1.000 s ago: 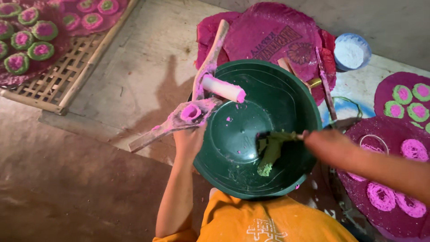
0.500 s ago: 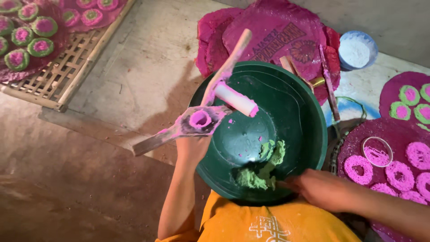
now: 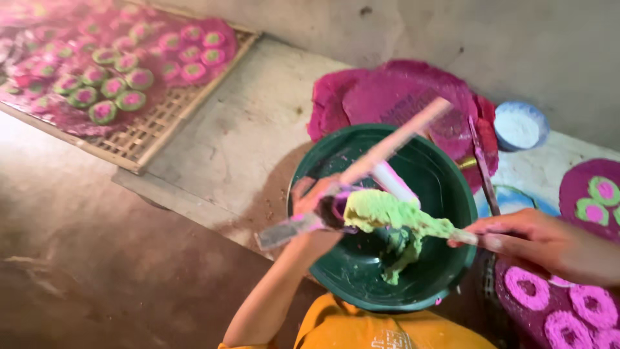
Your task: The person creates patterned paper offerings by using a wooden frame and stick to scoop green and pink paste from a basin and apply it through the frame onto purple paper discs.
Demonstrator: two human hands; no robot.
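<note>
Half a second ago my right hand [image 3: 549,242] was low in the green bowl [image 3: 445,187] scraping paste; now it has lifted, fingers closed around a thin stick [image 3: 475,238] that carries a thick lump of green paste [image 3: 387,216] across to my left hand [image 3: 320,200]. That hand is curled shut around a pink-smeared ring mould [image 3: 336,208] and a long flat wooden stick [image 3: 381,150], held above the bowl's left rim. More paste trails down into the bowl. Beside my right wrist lie pink rings [image 3: 526,287] on a magenta cloth [image 3: 497,297]. Farther off sit a small bowl of white powder [image 3: 520,126] and a bamboo tray [image 3: 145,139] of pink-and-green pieces.
</note>
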